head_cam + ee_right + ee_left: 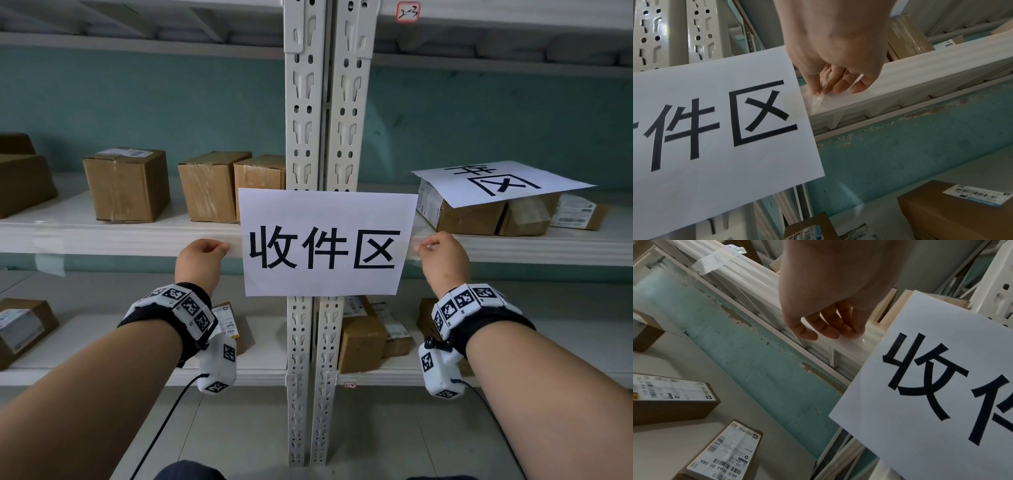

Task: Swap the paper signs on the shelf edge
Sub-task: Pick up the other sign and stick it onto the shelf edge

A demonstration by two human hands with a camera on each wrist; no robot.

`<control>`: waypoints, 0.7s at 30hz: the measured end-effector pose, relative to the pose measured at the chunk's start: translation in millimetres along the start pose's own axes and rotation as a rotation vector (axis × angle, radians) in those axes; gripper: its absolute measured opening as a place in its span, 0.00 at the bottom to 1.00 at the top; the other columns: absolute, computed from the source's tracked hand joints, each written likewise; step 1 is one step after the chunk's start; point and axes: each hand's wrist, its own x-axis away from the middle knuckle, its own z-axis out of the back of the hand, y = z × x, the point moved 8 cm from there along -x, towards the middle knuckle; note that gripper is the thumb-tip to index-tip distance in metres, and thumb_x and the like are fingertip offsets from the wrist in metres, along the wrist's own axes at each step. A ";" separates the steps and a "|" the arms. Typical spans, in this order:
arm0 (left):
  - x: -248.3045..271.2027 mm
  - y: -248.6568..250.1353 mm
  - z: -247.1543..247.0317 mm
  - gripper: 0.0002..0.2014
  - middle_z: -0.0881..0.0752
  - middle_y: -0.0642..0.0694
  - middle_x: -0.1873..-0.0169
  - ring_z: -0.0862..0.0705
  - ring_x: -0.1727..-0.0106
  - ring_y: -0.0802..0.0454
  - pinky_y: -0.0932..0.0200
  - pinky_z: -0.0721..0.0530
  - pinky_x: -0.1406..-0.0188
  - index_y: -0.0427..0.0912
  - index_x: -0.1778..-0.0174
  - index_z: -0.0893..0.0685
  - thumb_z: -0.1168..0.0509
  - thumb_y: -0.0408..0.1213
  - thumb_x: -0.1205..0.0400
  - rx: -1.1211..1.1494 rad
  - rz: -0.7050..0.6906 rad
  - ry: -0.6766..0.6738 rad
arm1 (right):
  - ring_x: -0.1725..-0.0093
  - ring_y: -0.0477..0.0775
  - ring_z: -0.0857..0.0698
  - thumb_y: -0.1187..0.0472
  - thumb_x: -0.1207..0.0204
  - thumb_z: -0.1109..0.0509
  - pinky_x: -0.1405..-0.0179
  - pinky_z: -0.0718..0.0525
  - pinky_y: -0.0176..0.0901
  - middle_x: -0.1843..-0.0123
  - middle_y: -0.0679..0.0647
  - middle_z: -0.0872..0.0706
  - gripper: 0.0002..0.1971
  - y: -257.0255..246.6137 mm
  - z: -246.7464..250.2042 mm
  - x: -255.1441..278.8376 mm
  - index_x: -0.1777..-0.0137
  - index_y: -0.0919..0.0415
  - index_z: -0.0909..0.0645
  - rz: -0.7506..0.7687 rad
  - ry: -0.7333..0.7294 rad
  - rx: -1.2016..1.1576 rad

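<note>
Cardboard boxes stand on the shelf left of the twin slotted uprights, with more boxes on the level below. A white paper sign hangs flat against the shelf's front edge, covering the uprights, its long axis level along the edge and its three black characters upright, facing the person. Right of the uprights, a second sign lies face up and tilted on top of parcels, its characters upside down. The left hand, fingers curled, presses its fingertips on the shelf edge just left of the hanging sign. The right hand pinches a strip of clear tape at the sign's right edge.
</note>
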 end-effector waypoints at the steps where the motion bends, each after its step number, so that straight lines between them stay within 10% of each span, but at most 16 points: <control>1: -0.3 0.3 -0.2 0.08 0.15 0.47 0.57 0.19 0.55 0.48 0.55 0.25 0.55 0.41 0.51 0.14 0.34 0.41 0.18 0.003 -0.002 0.002 | 0.55 0.54 0.22 0.57 0.20 0.35 0.57 0.24 0.44 0.44 0.57 0.14 0.09 0.0 -0.3 -0.2 0.44 0.60 0.19 0.002 0.001 0.003; 21: -3.5 -7.6 -3.2 0.08 0.14 0.47 0.57 0.18 0.56 0.47 0.53 0.22 0.54 0.43 0.53 0.14 0.34 0.43 0.18 -0.007 -0.011 0.025 | 0.50 0.63 0.15 0.55 0.21 0.35 0.41 0.19 0.60 0.52 0.55 0.10 0.07 -6.8 1.9 0.5 0.52 0.56 0.17 0.061 0.069 0.116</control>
